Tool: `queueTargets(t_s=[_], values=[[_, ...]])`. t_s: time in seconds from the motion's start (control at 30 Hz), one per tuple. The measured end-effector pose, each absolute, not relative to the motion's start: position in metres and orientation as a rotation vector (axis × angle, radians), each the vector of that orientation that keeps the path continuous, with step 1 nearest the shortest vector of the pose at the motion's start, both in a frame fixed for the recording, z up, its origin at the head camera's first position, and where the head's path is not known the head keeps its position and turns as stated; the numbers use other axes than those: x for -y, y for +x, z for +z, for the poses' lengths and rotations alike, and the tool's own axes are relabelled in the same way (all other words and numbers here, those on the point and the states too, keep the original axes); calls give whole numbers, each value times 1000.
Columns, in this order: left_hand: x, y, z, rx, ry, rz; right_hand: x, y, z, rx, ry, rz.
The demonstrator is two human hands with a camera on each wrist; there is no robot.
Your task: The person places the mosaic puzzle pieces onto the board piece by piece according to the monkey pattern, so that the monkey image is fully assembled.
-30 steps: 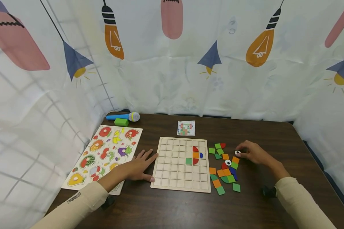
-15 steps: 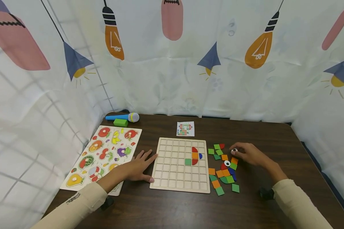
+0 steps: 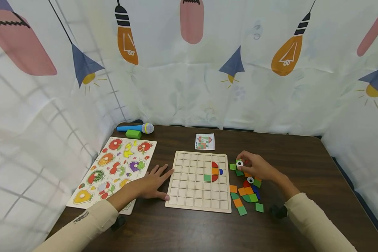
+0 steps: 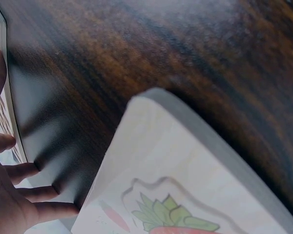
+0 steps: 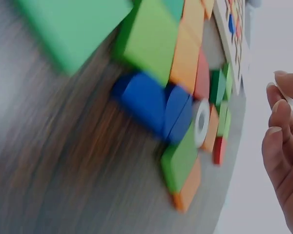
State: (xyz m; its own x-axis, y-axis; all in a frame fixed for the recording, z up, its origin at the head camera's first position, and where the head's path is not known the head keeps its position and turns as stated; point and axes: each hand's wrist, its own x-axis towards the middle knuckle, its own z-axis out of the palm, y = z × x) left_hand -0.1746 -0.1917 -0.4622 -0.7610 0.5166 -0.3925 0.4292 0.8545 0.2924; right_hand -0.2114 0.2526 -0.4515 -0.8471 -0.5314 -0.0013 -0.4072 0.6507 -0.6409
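Between thumb and fingertips, my right hand [image 3: 259, 167] pinches a white round eye piece [image 3: 239, 163] with a dark centre, raised over the loose coloured pieces. In the right wrist view only the edge of that eye piece [image 5: 289, 96] shows in the hand [image 5: 287, 141]. My left hand [image 3: 152, 182] lies with spread fingers, thumb and fingertips touching the left edge of the wooden grid board [image 3: 186, 192]. On the board sit two red half-round pieces, an orange square [image 3: 215, 170], a green square [image 3: 207, 177] and a small blue half-round [image 3: 221, 171].
Several loose pieces, such as orange squares [image 3: 242, 191] and a second eye piece [image 3: 250, 180], lie right of the board. A picture card [image 3: 204, 141] lies behind it. At left are a fruit puzzle board [image 3: 96, 189], a toy microphone [image 3: 135, 128] and a green block [image 3: 133, 134].
My right hand has carried the eye piece leftward, from the right side of the loose pieces toward the grid board. The left hand has stayed in place.
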Motion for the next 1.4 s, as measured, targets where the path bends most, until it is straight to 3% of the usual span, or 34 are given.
queueTargets(t_s=[0.73,1.4], values=[[190,-173,-458,-2550,715,262,-172,-233,-472,-2497,-845,-1061],[192,-174,-462,-2558,692,263,-150,-234,-476,-2518,-906,-971]])
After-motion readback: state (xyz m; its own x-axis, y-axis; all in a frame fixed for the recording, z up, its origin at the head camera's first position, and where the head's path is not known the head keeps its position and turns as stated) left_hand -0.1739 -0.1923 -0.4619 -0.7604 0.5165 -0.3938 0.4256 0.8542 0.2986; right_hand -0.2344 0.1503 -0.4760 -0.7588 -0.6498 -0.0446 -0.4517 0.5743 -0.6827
